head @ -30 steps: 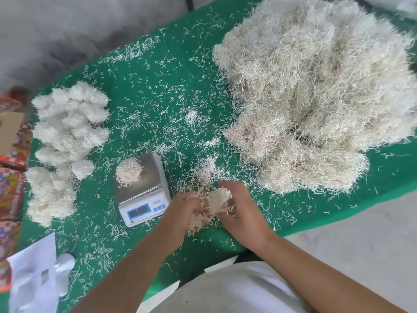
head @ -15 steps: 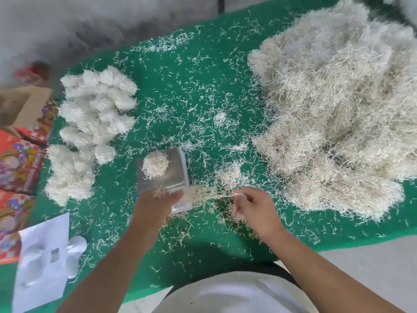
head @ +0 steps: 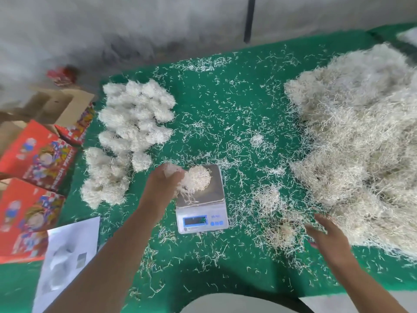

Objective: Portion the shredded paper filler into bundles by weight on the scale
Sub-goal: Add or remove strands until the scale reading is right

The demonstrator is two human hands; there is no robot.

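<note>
Head view, items listed largest to smallest.

Counter (head: 225, 279): green felt-like cover, littered all over with loose paper strands.

Bulk heap of shredded paper filler (head: 356, 141): cream, far right of the counter, running out of frame; the unportioned stock.

Finished bundles (head: 130, 132): a cluster of whitish puffs at the left of the counter, packed touching one another, well apart from the bulk heap.

Printed red cartons (head: 33, 168): stacked off the counter's left edge, with an open brown carton behind them.

White sheet (head: 67, 256): near left corner of the counter; its content is blurred.

Digital scale (head: 203, 206): centre of the counter, steel platter, blue display facing the person; the reading is illegible.

Loose working pile (head: 277, 220): thin scatter just right of the scale, between it and the bulk heap.

Portion on the platter (head: 198, 179): one small tuft at the platter's far-left corner.

Left hand (head: 164, 184): over the platter's left edge, fingers curled on a pinch of filler, strands trailing onto the platter beside the portion.

Right hand (head: 327, 238): low at the bulk heap's near edge, fingers spread and relaxed, grasping nothing.

Step in hand, by judgement: topping up the portion being weighed. Next move calls for letting the pinch go onto the platter, reading the display, then adding or removing a few strands until the weight is right.
</note>
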